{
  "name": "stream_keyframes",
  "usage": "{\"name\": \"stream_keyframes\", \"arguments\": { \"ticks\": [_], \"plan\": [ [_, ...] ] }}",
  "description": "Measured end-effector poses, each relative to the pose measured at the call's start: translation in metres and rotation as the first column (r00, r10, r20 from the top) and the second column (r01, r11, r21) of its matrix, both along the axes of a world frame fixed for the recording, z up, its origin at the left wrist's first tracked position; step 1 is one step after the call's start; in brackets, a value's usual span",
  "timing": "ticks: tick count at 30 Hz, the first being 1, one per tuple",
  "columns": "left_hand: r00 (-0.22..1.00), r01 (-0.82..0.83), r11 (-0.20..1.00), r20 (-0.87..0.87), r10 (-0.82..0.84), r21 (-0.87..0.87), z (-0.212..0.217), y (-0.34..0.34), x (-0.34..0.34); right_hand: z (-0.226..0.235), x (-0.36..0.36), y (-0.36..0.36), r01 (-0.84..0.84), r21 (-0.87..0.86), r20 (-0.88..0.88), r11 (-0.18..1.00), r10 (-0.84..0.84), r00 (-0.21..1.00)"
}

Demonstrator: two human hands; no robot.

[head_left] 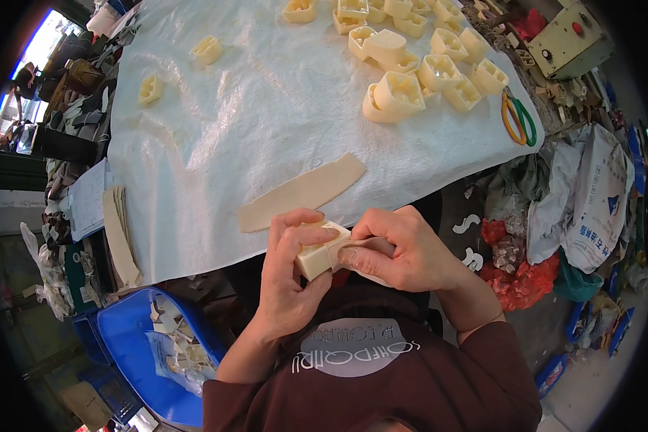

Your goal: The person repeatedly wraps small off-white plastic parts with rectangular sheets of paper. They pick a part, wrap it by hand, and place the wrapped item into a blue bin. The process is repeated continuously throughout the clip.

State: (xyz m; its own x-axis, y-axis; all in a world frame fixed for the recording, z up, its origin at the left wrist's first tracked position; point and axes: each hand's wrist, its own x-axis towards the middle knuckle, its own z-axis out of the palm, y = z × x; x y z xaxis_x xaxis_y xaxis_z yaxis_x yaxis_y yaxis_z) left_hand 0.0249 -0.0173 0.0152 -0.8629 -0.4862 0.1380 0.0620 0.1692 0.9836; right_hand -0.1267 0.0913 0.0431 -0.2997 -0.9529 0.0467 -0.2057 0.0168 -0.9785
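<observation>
- Cream, hard, block-shaped piece (pixel 312 264) sits between your hands, clamped by your left hand (pixel 286 268), thumb on its near side and fingers over its top.
- Your right hand (pixel 410 248) pinches a thin beige flexible strip (pixel 379 245) at the block's right end, thumb and forefinger together.
- Just beyond your left fingertips, a flat beige tapering strip (pixel 304 194) lies on a wrinkled white sheet (pixel 194 151).
- Behind and left of your left fingers, a blue plastic bin (pixel 126 345) holds pale scraps.
- Farther left of them, narrow beige strips (pixel 121 237) lie stacked.
- Well beyond your right fingers are orange and green loop handles (pixel 520 119) and clustered cream hollow pieces (pixel 403 92).
</observation>
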Motion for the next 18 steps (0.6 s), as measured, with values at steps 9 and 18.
{"name": "stream_keyframes", "arguments": {
  "ticks": [9, 18],
  "plan": [
    [0.998, 0.055, 0.989, -0.012, -0.053, 0.135, 0.001, -0.003, 0.000, -0.004, -0.008, 0.001, -0.068, 0.012, 0.121, 0.998, 0.066, 0.990],
    [1.000, -0.008, 0.997, 0.028, 0.006, 0.079, -0.001, 0.001, -0.002, -0.004, -0.009, -0.001, -0.055, 0.029, 0.125, 0.998, 0.051, 0.991]
  ]
}}
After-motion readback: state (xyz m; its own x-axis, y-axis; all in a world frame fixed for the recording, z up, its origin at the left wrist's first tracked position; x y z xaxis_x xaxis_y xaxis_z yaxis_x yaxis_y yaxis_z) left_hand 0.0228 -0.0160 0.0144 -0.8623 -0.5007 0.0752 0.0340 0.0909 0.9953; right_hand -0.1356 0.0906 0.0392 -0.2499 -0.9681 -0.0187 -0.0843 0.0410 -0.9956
